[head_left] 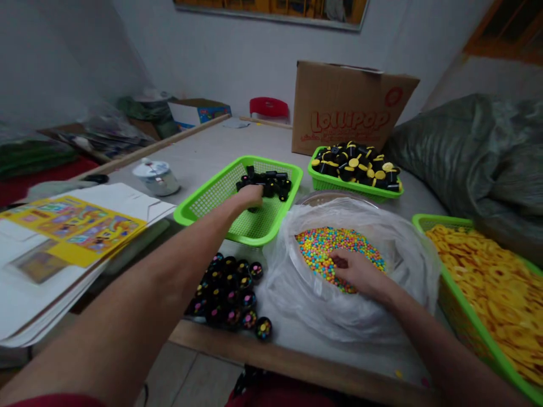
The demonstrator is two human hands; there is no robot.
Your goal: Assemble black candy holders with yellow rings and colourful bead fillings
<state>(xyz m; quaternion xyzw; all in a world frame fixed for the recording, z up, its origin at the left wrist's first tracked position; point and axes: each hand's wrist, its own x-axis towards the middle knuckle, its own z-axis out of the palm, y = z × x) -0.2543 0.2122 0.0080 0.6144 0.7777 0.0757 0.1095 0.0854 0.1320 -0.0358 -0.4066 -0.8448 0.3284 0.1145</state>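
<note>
While right hand (358,270) sits curled in tiny glossy candy beads (316,249), plastic-lined bowl (335,196), left hand (249,198) over black plastic caps (267,183), green mesh basket (258,236); both grips unclear.

Pastel candy beads (318,254), black caps (267,183) in green basket (220,192)

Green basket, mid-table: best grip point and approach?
Pinch the flared rim of the green mesh basket along its left long side, coming from above and the left. The rim gives a lip to hold and that side has room, while the plastic bag crowds the right side and the left hand reaches into the basket.
</note>
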